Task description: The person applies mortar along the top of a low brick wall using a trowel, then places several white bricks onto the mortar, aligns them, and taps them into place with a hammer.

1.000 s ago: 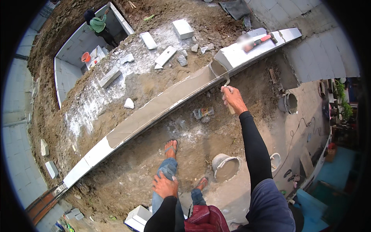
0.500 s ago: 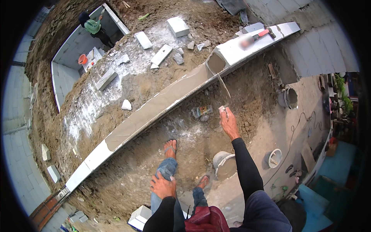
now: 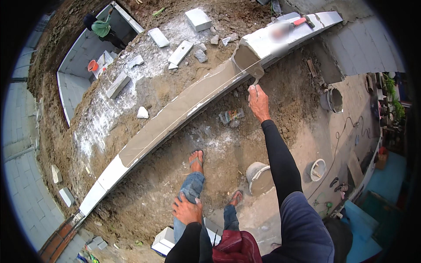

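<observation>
My right hand [image 3: 258,103] grips the handle of a trowel [image 3: 256,75]. The trowel's mortar-smeared blade lies against the wall's near edge, beside the mortar-coated end of a white block [image 3: 268,40]. A long bed of wet grey mortar [image 3: 180,107] runs along the top of the low block wall, left of that block. My left hand [image 3: 187,211] rests with its fingers spread on my left knee, holding nothing. Near my right forearm stands a bucket of mortar [image 3: 262,179]. A red-handled hammer [image 3: 301,21] lies on top of the laid blocks.
A clear plastic bottle [image 3: 231,115] lies on the dirt below the wall. Another bucket [image 3: 332,101] and a small white pail [image 3: 318,170] stand at right. Loose blocks [image 3: 180,53] are scattered beyond the wall. A person [image 3: 103,30] works inside a walled pit at far left.
My right hand has moved up and brought the trowel from above the dirt to the wall edge by the block's end. My left hand stays on the knee.
</observation>
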The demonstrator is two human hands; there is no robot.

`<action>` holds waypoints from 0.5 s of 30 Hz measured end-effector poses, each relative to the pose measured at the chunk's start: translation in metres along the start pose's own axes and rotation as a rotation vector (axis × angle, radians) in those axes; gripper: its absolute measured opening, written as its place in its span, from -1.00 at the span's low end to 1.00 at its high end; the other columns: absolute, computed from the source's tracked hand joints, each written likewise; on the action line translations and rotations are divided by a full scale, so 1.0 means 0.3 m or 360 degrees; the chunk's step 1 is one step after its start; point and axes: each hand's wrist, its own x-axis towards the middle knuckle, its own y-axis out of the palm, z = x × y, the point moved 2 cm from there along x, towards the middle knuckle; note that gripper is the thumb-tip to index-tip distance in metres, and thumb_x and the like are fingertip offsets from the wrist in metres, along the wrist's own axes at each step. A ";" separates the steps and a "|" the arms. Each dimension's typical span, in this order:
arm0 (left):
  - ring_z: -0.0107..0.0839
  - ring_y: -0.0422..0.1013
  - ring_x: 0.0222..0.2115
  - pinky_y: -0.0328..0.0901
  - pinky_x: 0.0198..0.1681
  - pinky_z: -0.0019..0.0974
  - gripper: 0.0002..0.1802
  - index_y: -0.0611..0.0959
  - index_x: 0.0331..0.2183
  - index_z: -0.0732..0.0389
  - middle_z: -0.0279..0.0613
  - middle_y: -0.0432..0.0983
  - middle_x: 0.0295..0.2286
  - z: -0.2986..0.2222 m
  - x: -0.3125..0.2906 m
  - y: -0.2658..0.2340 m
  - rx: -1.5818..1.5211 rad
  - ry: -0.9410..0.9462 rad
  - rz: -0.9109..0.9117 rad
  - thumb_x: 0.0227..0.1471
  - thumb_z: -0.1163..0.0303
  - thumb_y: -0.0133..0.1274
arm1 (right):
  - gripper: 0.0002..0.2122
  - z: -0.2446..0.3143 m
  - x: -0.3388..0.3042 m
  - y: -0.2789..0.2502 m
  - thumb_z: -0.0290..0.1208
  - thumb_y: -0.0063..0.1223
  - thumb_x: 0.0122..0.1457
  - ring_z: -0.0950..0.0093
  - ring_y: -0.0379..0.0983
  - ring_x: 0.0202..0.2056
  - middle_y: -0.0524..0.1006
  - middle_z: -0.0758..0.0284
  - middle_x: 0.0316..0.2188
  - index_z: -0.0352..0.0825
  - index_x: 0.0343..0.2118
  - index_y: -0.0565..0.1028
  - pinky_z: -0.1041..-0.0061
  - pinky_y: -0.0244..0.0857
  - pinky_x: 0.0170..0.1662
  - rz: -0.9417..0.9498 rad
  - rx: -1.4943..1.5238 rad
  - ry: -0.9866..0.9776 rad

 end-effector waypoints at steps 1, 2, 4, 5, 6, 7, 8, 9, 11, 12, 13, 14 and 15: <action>0.05 0.35 0.07 0.26 0.11 0.14 -0.17 0.51 0.19 0.09 -0.01 0.42 0.04 -0.002 -0.001 0.004 0.0002 0.0000 -0.0005 -0.10 -0.03 0.29 | -0.53 -0.048 -0.053 0.009 -0.02 -0.11 0.44 -0.19 0.46 -0.32 0.50 -0.11 -0.45 -0.49 -0.19 0.46 0.06 0.32 -0.23 -0.0008 0.0031 0.0062; 0.05 0.35 0.07 0.26 0.11 0.14 -0.17 0.51 0.19 0.09 -0.01 0.42 0.04 -0.012 -0.002 0.008 -0.0003 0.0008 -0.0007 -0.10 -0.02 0.29 | -0.55 -0.106 -0.122 0.016 -0.04 -0.11 0.44 -0.19 0.46 -0.33 0.50 -0.11 -0.44 -0.48 -0.20 0.45 0.06 0.32 -0.24 -0.0003 0.0001 0.0115; 0.05 0.35 0.08 0.25 0.12 0.14 -0.17 0.51 0.19 0.09 0.00 0.41 0.05 0.001 -0.005 -0.013 0.0000 -0.0035 0.0006 -0.10 -0.02 0.29 | -0.57 -0.129 -0.232 0.038 -0.07 -0.11 0.45 -0.18 0.46 -0.34 0.51 -0.11 -0.44 -0.47 -0.21 0.45 0.06 0.32 -0.24 0.0047 -0.0016 0.0138; 0.05 0.35 0.08 0.25 0.12 0.14 -0.17 0.51 0.20 0.09 0.00 0.41 0.05 -0.003 -0.005 -0.016 -0.0008 -0.0050 0.0014 -0.09 -0.02 0.29 | -0.58 -0.104 -0.258 0.034 -0.08 -0.11 0.45 -0.18 0.46 -0.34 0.52 -0.10 -0.44 -0.47 -0.21 0.46 0.05 0.32 -0.24 0.0071 -0.0024 0.0102; 0.05 0.35 0.08 0.25 0.12 0.14 -0.17 0.51 0.20 0.10 0.00 0.41 0.05 0.002 -0.010 -0.007 -0.0003 -0.0035 -0.0009 -0.09 -0.01 0.29 | -0.58 -0.064 -0.278 0.037 -0.09 -0.11 0.45 -0.17 0.45 -0.35 0.52 -0.10 -0.44 -0.47 -0.21 0.46 0.05 0.32 -0.24 0.0104 -0.0024 0.0075; 0.05 0.35 0.09 0.25 0.12 0.14 -0.17 0.51 0.20 0.10 0.00 0.42 0.05 0.007 -0.013 0.007 0.0004 -0.0024 -0.0032 -0.09 -0.01 0.29 | -0.59 -0.023 -0.253 0.032 -0.09 -0.10 0.45 -0.02 0.51 -0.42 0.53 -0.01 -0.49 -0.46 -0.22 0.46 0.08 0.34 -0.30 0.0093 -0.0042 -0.0029; 0.05 0.34 0.09 0.26 0.12 0.14 -0.17 0.51 0.20 0.10 0.00 0.42 0.05 0.011 -0.017 0.013 0.0009 -0.0005 -0.0060 -0.09 -0.01 0.29 | -0.58 0.039 -0.218 0.025 -0.08 -0.10 0.45 0.04 0.53 -0.45 0.52 0.03 -0.51 -0.46 -0.23 0.46 0.11 0.34 -0.33 0.0102 0.0058 0.0007; 0.05 0.34 0.09 0.26 0.12 0.14 -0.17 0.51 0.20 0.10 0.00 0.42 0.05 0.009 -0.018 0.012 0.0011 -0.0007 -0.0062 -0.09 -0.01 0.29 | -0.58 0.104 -0.170 0.020 -0.08 -0.10 0.45 0.11 0.54 -0.47 0.52 0.06 -0.54 -0.46 -0.24 0.45 0.13 0.35 -0.35 0.0104 0.0159 0.0037; 0.05 0.35 0.08 0.26 0.12 0.13 -0.17 0.51 0.19 0.10 0.01 0.42 0.05 -0.001 -0.025 0.010 0.0011 -0.0004 -0.0064 -0.09 -0.01 0.28 | -0.58 0.178 -0.067 0.018 -0.07 -0.10 0.45 0.26 0.56 -0.51 0.49 0.13 -0.58 -0.45 -0.26 0.45 0.19 0.36 -0.39 0.0087 0.0350 0.0105; 0.05 0.34 0.08 0.26 0.12 0.13 -0.17 0.51 0.19 0.10 0.01 0.42 0.05 0.004 -0.030 0.011 -0.0003 -0.0004 -0.0061 -0.09 -0.01 0.28 | -0.57 0.190 -0.025 0.032 -0.06 -0.10 0.45 0.35 0.56 -0.52 0.47 0.17 -0.60 -0.44 -0.27 0.44 0.22 0.36 -0.41 0.0079 0.0450 0.0152; 0.06 0.34 0.08 0.27 0.12 0.13 -0.17 0.51 0.19 0.10 0.01 0.42 0.04 0.008 -0.032 0.010 -0.0017 -0.0006 -0.0057 -0.09 -0.01 0.28 | -0.57 0.206 0.009 0.047 -0.06 -0.10 0.45 0.27 0.57 -0.50 0.49 0.13 -0.58 -0.45 -0.27 0.44 0.18 0.37 -0.39 0.0055 0.0378 0.0120; 0.06 0.34 0.08 0.27 0.12 0.13 -0.17 0.51 0.19 0.11 0.01 0.42 0.04 0.014 -0.035 0.010 -0.0030 -0.0013 -0.0051 -0.09 -0.01 0.28 | -0.57 0.216 0.037 0.067 -0.06 -0.11 0.45 0.20 0.57 -0.49 0.51 0.09 -0.56 -0.45 -0.28 0.45 0.15 0.37 -0.36 0.0037 0.0306 0.0091; 0.06 0.35 0.09 0.27 0.12 0.12 -0.17 0.51 0.19 0.11 0.02 0.41 0.07 0.014 -0.040 0.012 -0.0026 -0.0009 -0.0048 -0.10 -0.01 0.28 | -0.57 0.205 0.060 0.073 -0.06 -0.11 0.45 0.13 0.58 -0.47 0.52 0.06 -0.55 -0.45 -0.28 0.45 0.11 0.38 -0.34 0.0016 0.0222 0.0065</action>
